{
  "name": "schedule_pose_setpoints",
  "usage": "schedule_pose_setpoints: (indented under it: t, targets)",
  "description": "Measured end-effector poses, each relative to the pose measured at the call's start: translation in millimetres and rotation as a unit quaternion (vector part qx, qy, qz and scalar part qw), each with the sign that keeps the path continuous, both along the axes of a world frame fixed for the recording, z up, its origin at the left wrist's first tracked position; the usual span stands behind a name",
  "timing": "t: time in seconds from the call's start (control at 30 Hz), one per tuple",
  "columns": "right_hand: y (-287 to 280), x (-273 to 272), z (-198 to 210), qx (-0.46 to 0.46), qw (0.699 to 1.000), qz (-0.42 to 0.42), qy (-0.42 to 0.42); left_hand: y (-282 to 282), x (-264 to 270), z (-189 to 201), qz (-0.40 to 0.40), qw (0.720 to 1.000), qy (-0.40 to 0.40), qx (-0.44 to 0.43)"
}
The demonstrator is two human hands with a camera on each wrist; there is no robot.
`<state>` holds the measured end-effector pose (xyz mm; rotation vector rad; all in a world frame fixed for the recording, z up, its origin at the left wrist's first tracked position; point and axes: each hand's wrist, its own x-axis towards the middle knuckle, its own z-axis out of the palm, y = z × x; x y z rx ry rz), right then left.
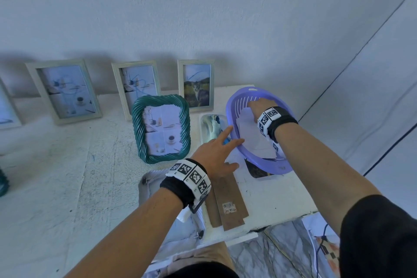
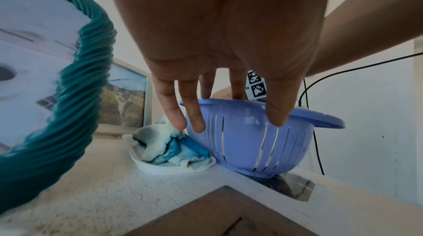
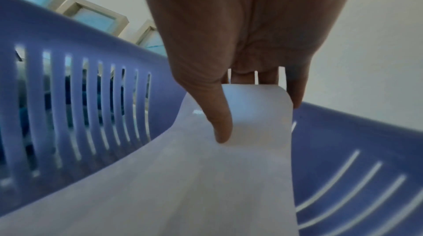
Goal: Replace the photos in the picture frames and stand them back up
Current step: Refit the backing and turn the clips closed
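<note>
A purple slotted basket stands at the table's right, with white photo sheets lying inside. My right hand is in the basket and pinches the far end of the top sheet between thumb and fingers, curling it upward. My left hand hovers with straight fingers at the basket's near-left rim, holding nothing. A teal twisted frame stands just left of it. A brown frame backing lies under my left wrist.
Three pale frames lean on the wall at the back. A white dish with a blue-stained cloth sits between the teal frame and basket. A dark photo pokes from under the basket near the table's right edge.
</note>
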<state>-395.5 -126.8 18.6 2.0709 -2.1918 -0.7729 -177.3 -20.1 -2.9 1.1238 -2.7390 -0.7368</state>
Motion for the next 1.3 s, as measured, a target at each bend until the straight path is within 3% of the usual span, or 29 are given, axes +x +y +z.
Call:
schedule_pose_setpoints:
  t: [0.17,0.27,0.47,0.6,0.8,0.9,1.07,1.17,1.3]
  targets:
    - [7,9,26,-0.027,0.999,0.003,0.025,-2,4,1,-0.001,1.000,0.021,-0.008]
    - [19,16,57,-0.058,0.997,0.014,-0.038,-1,12,5,0.030,0.994,0.103,0.008]
    - [67,41,128,-0.167,0.966,0.111,-0.165,9,51,37,0.149,0.938,0.312,0.008]
    - [106,84,145,-0.173,0.931,0.178,-0.267,21,83,58,0.197,0.905,0.376,0.015]
    - [138,137,106,-0.203,0.855,0.257,-0.402,51,137,51,0.231,0.889,0.387,0.083]
    - [154,151,69,-0.229,0.810,0.169,-0.512,69,161,32,0.293,0.859,0.404,0.116]
    - [193,161,3,-0.059,0.754,0.029,-0.653,96,182,4,0.346,0.835,0.388,0.181]
    - [209,163,-23,-0.037,0.758,0.027,-0.650,107,187,-11,0.360,0.844,0.346,0.195]
    - [222,169,-35,-0.039,0.799,0.048,-0.598,116,193,-26,0.358,0.873,0.273,0.187]
